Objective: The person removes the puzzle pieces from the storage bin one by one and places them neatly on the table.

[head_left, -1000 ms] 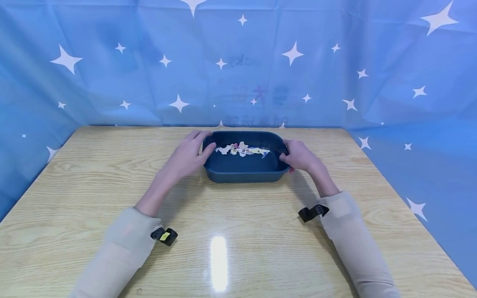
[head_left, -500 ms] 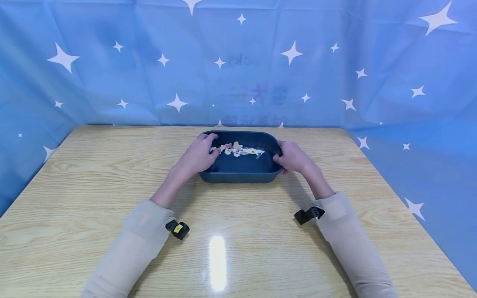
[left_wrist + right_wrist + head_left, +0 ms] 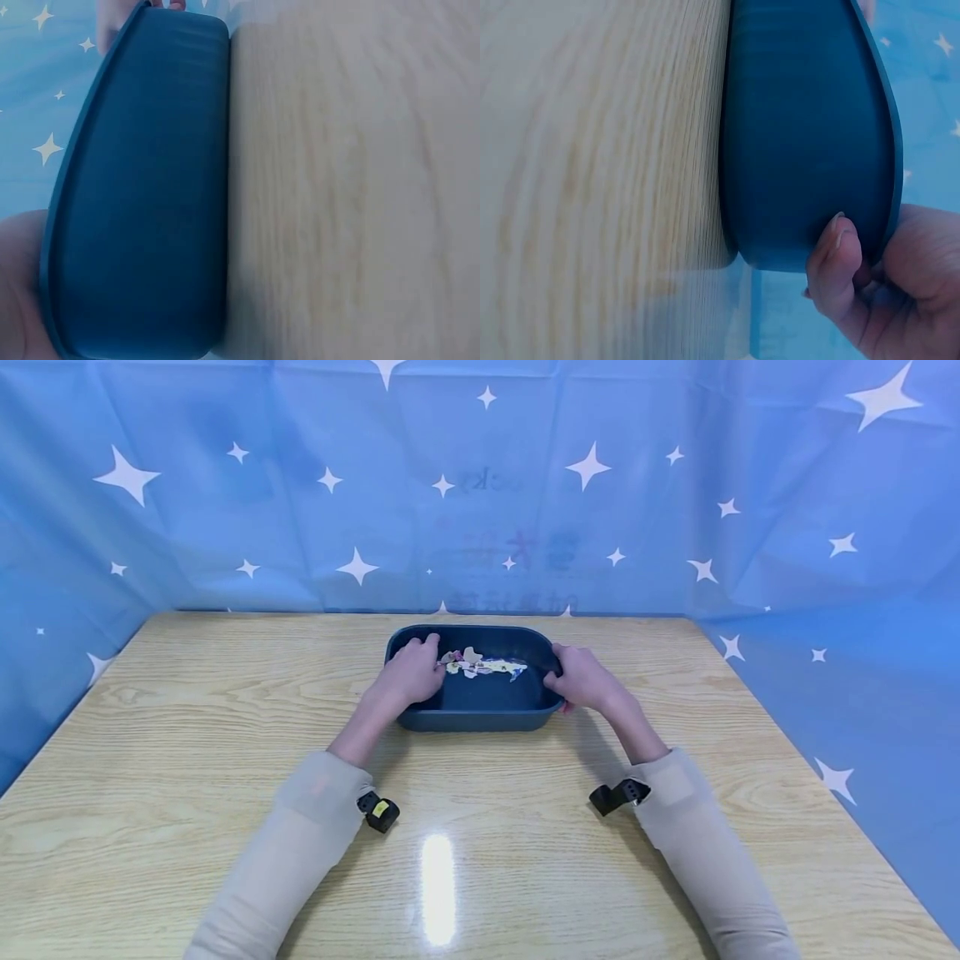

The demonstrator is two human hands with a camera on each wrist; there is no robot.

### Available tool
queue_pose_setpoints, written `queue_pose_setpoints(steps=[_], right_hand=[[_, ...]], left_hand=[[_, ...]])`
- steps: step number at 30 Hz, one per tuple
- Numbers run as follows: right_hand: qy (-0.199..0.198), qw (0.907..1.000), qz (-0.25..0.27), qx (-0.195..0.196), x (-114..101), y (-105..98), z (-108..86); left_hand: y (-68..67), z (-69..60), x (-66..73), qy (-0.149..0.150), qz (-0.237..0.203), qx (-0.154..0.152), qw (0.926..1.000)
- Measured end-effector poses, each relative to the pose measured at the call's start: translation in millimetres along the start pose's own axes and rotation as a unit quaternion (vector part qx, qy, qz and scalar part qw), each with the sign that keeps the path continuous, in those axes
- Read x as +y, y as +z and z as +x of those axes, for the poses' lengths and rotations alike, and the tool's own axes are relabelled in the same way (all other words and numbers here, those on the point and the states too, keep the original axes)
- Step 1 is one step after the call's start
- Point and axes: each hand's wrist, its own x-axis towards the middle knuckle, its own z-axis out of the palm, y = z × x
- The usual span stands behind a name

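Observation:
A dark blue rectangular basin [image 3: 472, 720] with rounded corners stands near the back of the table. Inside lie several small, irregular flat pieces [image 3: 491, 667], mostly whitish with pink, yellow and blue patches; their kind is unclear. My right hand [image 3: 588, 679] grips the basin's right end, thumb over the rim. In the right wrist view, curled fingers [image 3: 838, 259] press the outer wall. My left hand [image 3: 411, 672] reaches over the near left rim into the basin, beside the pieces. Its fingertips are hidden, and the left wrist view shows only part of that hand behind the rim.
A wooden table [image 3: 225, 710] spreads around the basin. Behind it hangs a blue curtain [image 3: 300, 527] with white stars, which also runs along both sides. Small black cameras [image 3: 381, 812] sit on both sleeves.
My left hand has gone from the basin's left rim to further right, inside it. The basin has shifted a little left, and my right hand has moved with it.

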Motion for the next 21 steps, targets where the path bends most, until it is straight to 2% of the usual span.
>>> queue_pose_setpoints(steps=[6, 12, 16, 21], right_hand=[[0.0, 1.0, -0.001, 0.005, -0.1, -0.1, -0.6], [0.003, 1.0, -0.001, 0.005, -1.5, 0.1, -1.2], [0.007, 1.0, -0.002, 0.001, -2.9, -0.4, -1.6], [0.014, 0.9999, 0.002, 0.001, -2.8, -0.3, -1.5]], left_hand=[[5.3, 2.2, 1.4, -0.013, 0.056, -0.037, 0.9977], [7.0, 2.1, 1.7, -0.007, 0.074, -0.047, 0.9962], [7.1, 2.8, 2.4, 0.002, 0.084, -0.046, 0.9954], [8.1, 5.5, 2.2, 0.006, 0.077, -0.024, 0.9967]])
